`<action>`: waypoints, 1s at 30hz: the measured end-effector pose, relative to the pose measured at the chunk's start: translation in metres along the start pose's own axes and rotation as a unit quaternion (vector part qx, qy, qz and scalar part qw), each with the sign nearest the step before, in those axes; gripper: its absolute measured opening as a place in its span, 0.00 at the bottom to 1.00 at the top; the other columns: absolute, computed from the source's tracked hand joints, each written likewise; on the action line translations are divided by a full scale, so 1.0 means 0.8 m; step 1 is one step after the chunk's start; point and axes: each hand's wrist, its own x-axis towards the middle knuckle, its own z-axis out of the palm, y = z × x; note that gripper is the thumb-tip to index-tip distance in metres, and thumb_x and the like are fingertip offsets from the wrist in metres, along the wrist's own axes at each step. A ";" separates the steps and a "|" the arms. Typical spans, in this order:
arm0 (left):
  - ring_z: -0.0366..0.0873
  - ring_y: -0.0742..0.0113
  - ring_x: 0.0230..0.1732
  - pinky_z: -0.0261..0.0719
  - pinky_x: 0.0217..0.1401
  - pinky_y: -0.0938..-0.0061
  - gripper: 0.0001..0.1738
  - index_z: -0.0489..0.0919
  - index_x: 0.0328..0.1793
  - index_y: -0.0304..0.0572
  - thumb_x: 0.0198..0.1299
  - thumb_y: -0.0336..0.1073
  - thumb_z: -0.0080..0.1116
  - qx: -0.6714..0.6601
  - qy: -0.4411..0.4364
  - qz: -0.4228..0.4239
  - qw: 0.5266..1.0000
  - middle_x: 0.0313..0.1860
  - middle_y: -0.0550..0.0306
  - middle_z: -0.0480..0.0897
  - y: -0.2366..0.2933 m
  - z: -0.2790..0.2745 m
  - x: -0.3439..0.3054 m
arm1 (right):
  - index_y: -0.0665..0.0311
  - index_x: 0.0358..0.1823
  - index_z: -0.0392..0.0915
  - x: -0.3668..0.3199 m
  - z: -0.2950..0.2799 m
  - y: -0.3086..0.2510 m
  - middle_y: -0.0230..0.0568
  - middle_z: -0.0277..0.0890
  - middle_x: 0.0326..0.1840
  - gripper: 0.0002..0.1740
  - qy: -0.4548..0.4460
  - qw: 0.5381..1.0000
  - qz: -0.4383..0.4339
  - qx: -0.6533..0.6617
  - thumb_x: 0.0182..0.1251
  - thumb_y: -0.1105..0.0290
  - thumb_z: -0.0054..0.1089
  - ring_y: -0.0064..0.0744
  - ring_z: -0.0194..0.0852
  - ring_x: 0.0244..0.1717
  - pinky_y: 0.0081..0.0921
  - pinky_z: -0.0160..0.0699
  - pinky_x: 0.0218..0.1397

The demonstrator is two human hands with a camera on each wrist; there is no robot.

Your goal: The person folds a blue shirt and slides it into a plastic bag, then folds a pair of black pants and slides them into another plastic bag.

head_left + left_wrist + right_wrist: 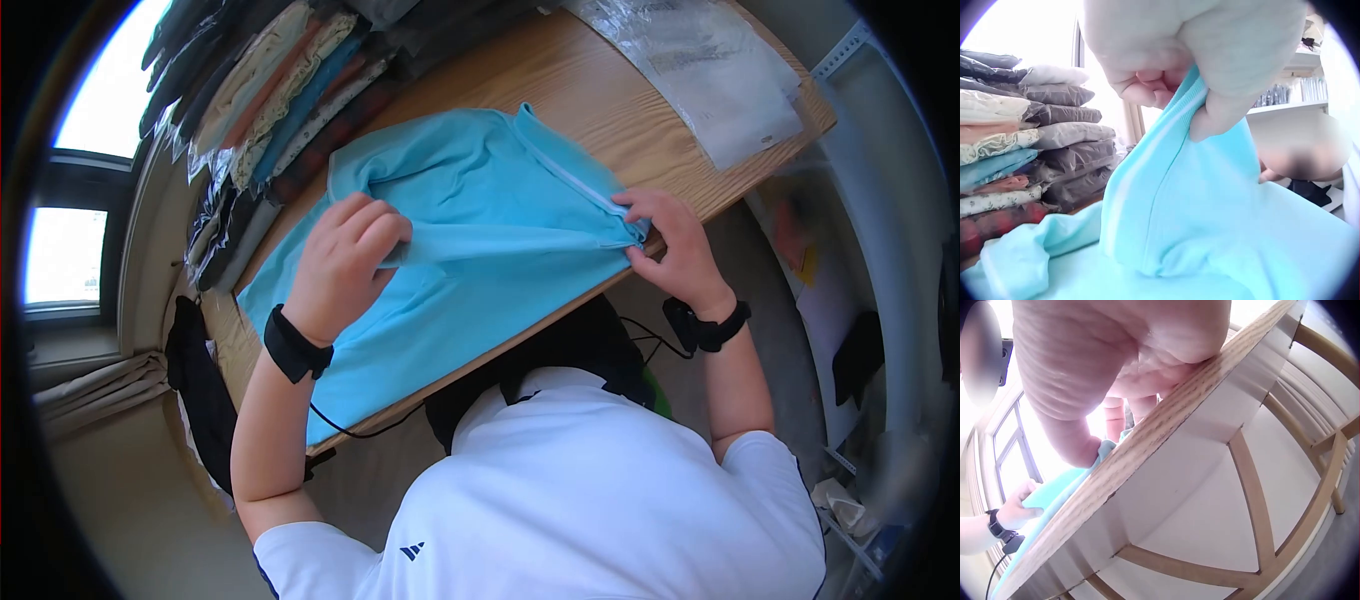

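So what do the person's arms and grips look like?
The short white sleeves have dark lines down the outside. The left wristband and right wristband are black, each with a thin black cable. The left grip and right grip wear no gloves.

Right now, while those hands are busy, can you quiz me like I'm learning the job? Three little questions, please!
1. True or false: the left hand pinches a ribbed edge of the turquoise shirt.
2. What lies at the right end of the wooden table? A) scissors B) clear plastic packaging C) a mug
3. Fill in: the straps on both wrists are ____.

Key: 1. True. 2. B. 3. black.
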 end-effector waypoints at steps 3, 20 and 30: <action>0.72 0.56 0.39 0.72 0.44 0.66 0.16 0.71 0.35 0.43 0.38 0.24 0.60 0.016 -0.082 0.012 0.996 0.33 0.57 0.73 0.018 0.013 -0.040 | 0.57 0.34 0.72 -0.001 0.002 0.001 0.35 0.77 0.54 0.13 0.004 1.000 -0.020 -0.011 0.45 0.77 0.62 0.43 0.71 0.54 0.35 0.68 0.56; 0.73 0.52 0.40 0.75 0.41 0.64 0.10 0.67 0.35 0.40 0.47 0.24 0.54 -0.099 -0.187 -0.059 0.976 0.34 0.50 0.71 0.050 0.068 -0.103 | 0.60 0.28 0.72 0.002 0.000 -0.004 0.38 0.76 0.56 0.08 -0.032 0.999 -0.021 -0.014 0.46 0.76 0.61 0.44 0.69 0.58 0.36 0.65 0.59; 0.72 0.50 0.38 0.74 0.40 0.60 0.10 0.68 0.33 0.39 0.45 0.19 0.52 -0.156 -0.193 -0.077 0.966 0.33 0.49 0.71 0.051 0.055 -0.106 | 0.60 0.28 0.71 0.004 0.001 -0.003 0.39 0.76 0.56 0.09 -0.038 0.998 -0.036 -0.033 0.45 0.76 0.62 0.45 0.69 0.57 0.35 0.65 0.59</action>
